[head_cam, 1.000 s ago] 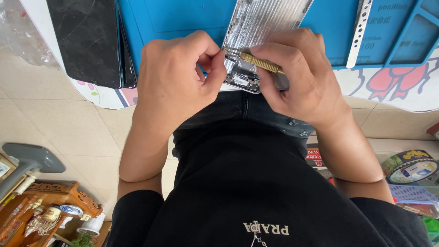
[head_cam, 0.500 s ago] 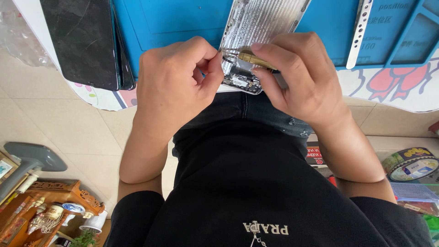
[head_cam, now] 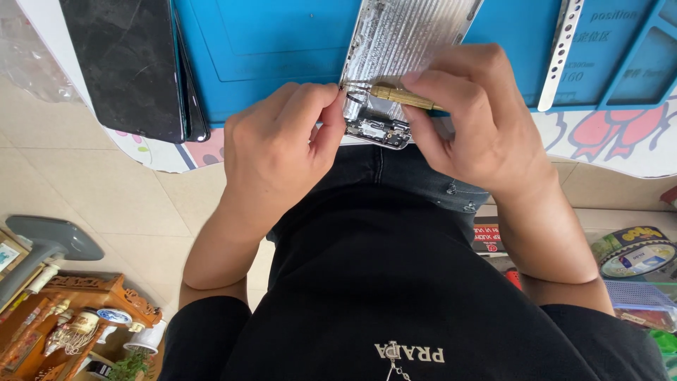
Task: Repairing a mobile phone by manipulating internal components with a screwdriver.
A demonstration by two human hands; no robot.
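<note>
An opened silver phone housing [head_cam: 402,42] lies on a blue work mat [head_cam: 275,49] at the table's near edge, its bare inner shell facing up. My right hand [head_cam: 479,120] grips a small brass-handled screwdriver [head_cam: 402,97], its tip pointing left at the housing's lower corner. My left hand [head_cam: 278,152] pinches at that same corner, thumb and forefinger closed by the screwdriver tip; whether they hold a small part is hidden.
A dark phone screen panel [head_cam: 130,63] lies at the mat's left. A thin metal ruler-like strip [head_cam: 560,53] rests at the right. On the floor are a carved wooden stand [head_cam: 84,317] at the left and a round tin [head_cam: 638,254] at the right.
The screwdriver tip has shifted slightly along the housing's lower corner, and my left fingers have closed in beside it. The view has tilted a little.
</note>
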